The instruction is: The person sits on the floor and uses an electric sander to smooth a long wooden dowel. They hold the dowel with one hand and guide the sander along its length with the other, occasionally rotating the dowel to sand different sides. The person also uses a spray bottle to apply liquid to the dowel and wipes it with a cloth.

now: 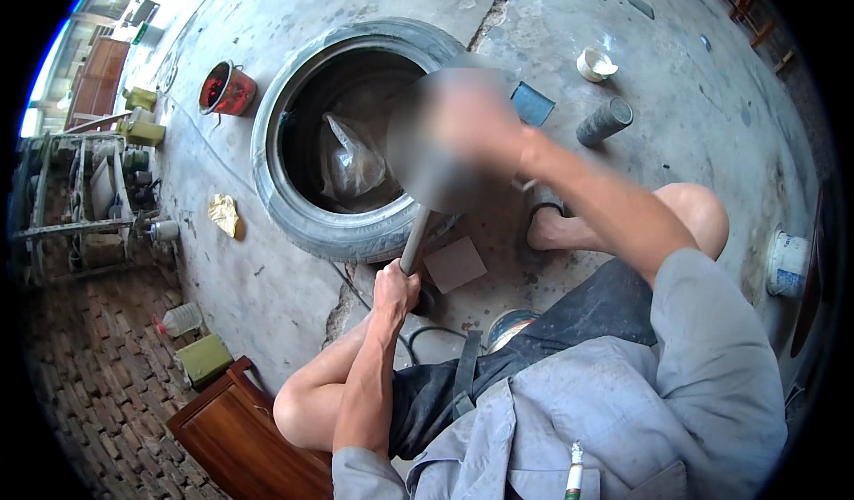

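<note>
My left hand [393,290] is closed around a pale, slim metal rod [417,236], which slants up toward the tyre's near right side. The rod's far end runs into a blurred patch. My right hand [476,119] is in that patch over the right side of the tyre [276,180], its fingers too smeared to read; what it touches cannot be made out. The tyre lies flat on the concrete, with a crumpled clear plastic bag [353,164] inside its opening. Just right of the rod, a flat square tan piece [456,264] rests on the floor.
Right of the tyre are a blue box [532,104], a dark grey cylinder [605,121] and a white cup-like container [594,65]. A red bucket [228,89] stands left. Metal frames [84,189] and a wooden cabinet piece [253,438] border the left. A white tub [788,264] sits far right.
</note>
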`<state>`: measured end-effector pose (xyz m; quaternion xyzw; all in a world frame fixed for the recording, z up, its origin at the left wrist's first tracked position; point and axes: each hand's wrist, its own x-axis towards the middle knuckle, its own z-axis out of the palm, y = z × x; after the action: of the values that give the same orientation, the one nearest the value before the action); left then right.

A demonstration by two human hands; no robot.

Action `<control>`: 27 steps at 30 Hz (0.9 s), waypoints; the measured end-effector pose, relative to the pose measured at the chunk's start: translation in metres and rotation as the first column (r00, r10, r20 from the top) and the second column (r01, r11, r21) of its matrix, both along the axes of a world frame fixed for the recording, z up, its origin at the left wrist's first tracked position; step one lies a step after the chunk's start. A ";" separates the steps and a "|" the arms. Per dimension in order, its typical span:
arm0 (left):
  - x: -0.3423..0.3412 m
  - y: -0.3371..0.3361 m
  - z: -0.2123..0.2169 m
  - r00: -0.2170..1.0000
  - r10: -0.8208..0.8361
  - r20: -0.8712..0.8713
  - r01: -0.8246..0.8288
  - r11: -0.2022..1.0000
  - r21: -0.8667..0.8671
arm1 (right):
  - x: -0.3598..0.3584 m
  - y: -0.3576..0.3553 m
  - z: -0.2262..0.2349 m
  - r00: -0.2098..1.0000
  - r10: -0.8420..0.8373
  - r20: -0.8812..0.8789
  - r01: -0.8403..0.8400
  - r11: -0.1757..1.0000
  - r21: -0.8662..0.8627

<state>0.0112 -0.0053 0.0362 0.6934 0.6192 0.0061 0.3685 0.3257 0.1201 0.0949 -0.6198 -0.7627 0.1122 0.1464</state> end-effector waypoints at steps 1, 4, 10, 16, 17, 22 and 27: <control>-0.002 0.001 -0.003 1.000 0.001 0.000 -0.001 1.000 0.004 | 0.005 0.006 0.003 0.999 -0.019 0.039 0.019 1.000 0.009; -0.006 0.004 -0.004 1.000 0.002 0.006 -0.002 1.000 -0.010 | 0.001 0.001 0.013 0.995 -0.082 0.062 0.080 0.997 0.022; 0.002 -0.001 -0.007 0.996 0.015 0.090 -0.010 0.998 -0.056 | -0.104 -0.109 0.031 0.973 0.053 -0.223 -0.028 0.993 0.113; -0.004 -0.002 -0.010 0.995 0.049 0.092 -0.033 0.986 -0.166 | -0.094 -0.092 0.032 0.958 0.049 -0.282 -0.020 0.994 0.105; -0.004 -0.001 -0.008 0.994 0.045 0.094 -0.028 0.984 -0.178 | -0.075 -0.065 0.031 0.971 0.212 0.112 -0.213 0.977 -0.003; 0.007 0.008 0.017 0.996 -0.001 0.093 0.016 0.987 -0.159 | 0.013 0.020 0.005 0.986 -0.168 -0.016 0.167 0.986 -0.007; 0.003 -0.001 0.000 0.976 -0.001 -0.216 0.031 0.991 0.133 | 0.015 0.027 -0.005 0.984 -0.172 0.053 0.171 0.985 0.026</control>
<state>0.0140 -0.0067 0.0357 0.7185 0.6480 -0.0301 0.2511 0.3403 0.1470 0.0903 -0.6845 -0.7114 0.0740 0.1411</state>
